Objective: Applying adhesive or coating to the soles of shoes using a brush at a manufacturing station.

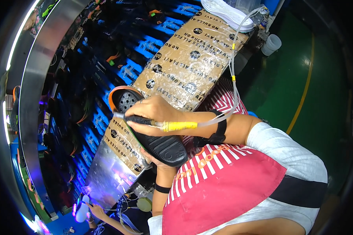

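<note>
My right hand (pixel 155 111) is closed around the black grip of a pen-like glue brush (pixel 139 119). Yellow tape wraps its rear end, where thin clear hoses run off. The brush tip is over the near side of a black clog (pixel 162 147) with an orange heel strap (pixel 114 95); whether it touches cannot be made out. My left hand (pixel 157 159) holds the clog from below and the side, its fingers partly hidden by the shoe. The clog is tilted, showing its ridged black surface and a perforated part near the strap.
Cardboard with printed marks (pixel 176 58) covers the bench, with bare metal (pixel 106 176) at its lower end. A white sole (pixel 227 13) lies at the top. Beyond runs a blue slatted conveyor (pixel 135 70) with dark shoes. A white bucket (pixel 271 44) stands right; another person's hand (pixel 96 210) is lower left.
</note>
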`<state>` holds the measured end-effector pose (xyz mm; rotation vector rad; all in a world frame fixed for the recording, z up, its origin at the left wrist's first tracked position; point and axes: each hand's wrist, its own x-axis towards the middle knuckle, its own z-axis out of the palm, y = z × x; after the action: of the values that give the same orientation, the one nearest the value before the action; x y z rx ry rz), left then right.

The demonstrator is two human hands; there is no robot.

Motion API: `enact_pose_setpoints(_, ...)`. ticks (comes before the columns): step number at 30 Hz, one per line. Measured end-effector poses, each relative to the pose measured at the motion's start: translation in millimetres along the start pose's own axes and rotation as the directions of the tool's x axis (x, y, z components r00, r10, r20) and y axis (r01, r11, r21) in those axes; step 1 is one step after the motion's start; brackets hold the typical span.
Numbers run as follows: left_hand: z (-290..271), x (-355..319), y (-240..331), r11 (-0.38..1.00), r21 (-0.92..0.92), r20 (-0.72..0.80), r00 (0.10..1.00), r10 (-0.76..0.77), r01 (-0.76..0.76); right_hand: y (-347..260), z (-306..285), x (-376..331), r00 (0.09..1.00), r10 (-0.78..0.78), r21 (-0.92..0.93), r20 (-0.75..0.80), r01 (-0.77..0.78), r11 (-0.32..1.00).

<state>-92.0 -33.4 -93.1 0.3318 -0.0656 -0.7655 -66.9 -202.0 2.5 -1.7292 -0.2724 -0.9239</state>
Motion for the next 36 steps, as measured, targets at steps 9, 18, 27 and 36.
enact_pose_setpoints(9,2,-4,2,0.922,0.382,-0.311,0.931,0.190,-0.061,-12,-8,3,0.989,0.031,-0.082,-0.145,-0.043,0.996)
enact_pose_setpoints(18,-41,-16,19,0.959,0.253,-0.315,0.927,0.203,-0.125,-23,-11,4,0.988,-0.047,0.158,0.144,0.024,0.987)
enact_pose_setpoints(27,-11,3,20,0.993,0.003,-0.139,0.983,0.120,-0.120,-21,-3,-9,0.932,-0.189,-0.183,0.308,0.253,0.950)
enact_pose_setpoints(36,16,13,18,0.965,-0.238,0.054,0.991,0.126,-0.110,-23,1,-23,0.949,-0.081,-0.102,0.304,0.117,0.988)
